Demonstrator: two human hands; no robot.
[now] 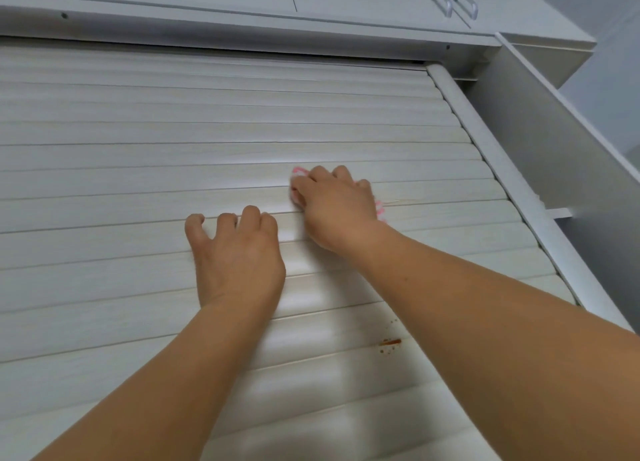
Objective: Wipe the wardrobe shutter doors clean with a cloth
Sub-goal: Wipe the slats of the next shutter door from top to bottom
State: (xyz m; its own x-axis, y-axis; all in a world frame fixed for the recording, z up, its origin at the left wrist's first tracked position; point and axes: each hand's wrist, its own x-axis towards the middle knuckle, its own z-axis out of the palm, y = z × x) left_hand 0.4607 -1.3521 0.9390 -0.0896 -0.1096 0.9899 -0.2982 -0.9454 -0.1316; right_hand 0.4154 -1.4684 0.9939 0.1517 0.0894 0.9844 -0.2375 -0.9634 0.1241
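The white slatted shutter door point(138, 169) fills most of the view. My right hand point(337, 207) presses a small cloth with pink edging point(380, 208) against a slat right of centre; its fingers curl over the cloth, most of which is hidden under the hand. My left hand point(235, 249) rests on the slats just to the left and a little lower, its fingertips bent onto a slat edge and holding nothing. A brown-orange stain with small specks point(390, 342) marks a slat below my right forearm.
A pale frame rail point(512, 169) borders the shutter's right edge. Above the shutter run upper cabinet doors with two metal handles point(453, 4). A white side panel point(561, 138) stands out to the right.
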